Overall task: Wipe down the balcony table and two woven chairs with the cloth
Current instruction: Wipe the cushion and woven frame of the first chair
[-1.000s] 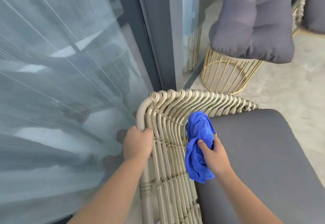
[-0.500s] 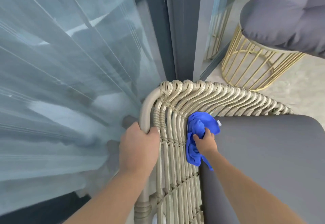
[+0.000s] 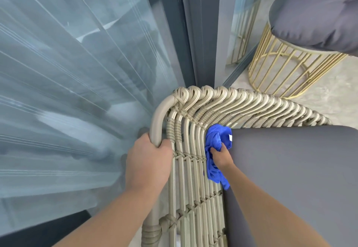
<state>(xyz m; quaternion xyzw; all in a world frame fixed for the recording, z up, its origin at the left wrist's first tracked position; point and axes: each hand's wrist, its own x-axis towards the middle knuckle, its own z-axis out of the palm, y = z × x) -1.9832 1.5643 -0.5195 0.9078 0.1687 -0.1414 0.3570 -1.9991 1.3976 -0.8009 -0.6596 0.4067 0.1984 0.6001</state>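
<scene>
Head view, steeply down, apparently close.

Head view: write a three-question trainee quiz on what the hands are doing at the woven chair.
1. True or false: the left hand grips the woven chair by its frame tube.
2. What does the right hand hold? A) gold wire stool B) blue cloth C) nothing
3. Fill in: the blue cloth is pressed into the corner between the chair's weave and the grey ____.

Key: 1 true. 2 B. 3 cushion, meaning the seat cushion; the gold wire stool stands apart, beyond the chair.
</scene>
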